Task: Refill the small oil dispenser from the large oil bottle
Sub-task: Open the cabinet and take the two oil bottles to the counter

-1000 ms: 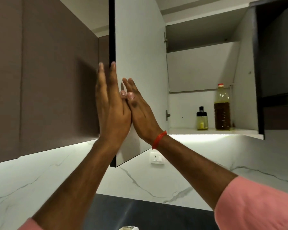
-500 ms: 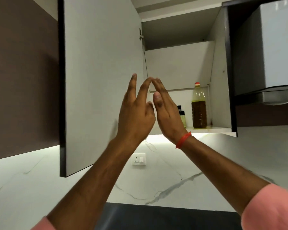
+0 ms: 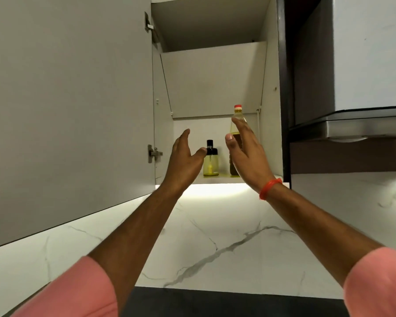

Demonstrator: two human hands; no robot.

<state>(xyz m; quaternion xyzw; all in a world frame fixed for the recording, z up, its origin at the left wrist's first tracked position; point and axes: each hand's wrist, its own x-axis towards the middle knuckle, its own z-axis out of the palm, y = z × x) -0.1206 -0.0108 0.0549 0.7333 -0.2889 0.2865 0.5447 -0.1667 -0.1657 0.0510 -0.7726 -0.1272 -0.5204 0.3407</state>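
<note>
Head view is showing the left hand (image 3: 183,161) spreading, fingers relaxed, just left of the small black-capped glass oil dispenser (image 3: 210,160); the right hand (image 3: 246,154) is reaching, uncurled, overlapping the tall red-capped oil bottle (image 3: 237,113).

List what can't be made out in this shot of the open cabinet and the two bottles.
- Head view: the large oil bottle is mostly covered by the right hand; contact cannot be told.
- Head view: the left hand overlaps the small oil dispenser; whether the thumb touches it is unclear.
- Any label on either bottle is too small or hidden.
- The upper shelf's top is hidden by the low viewing angle.
</note>
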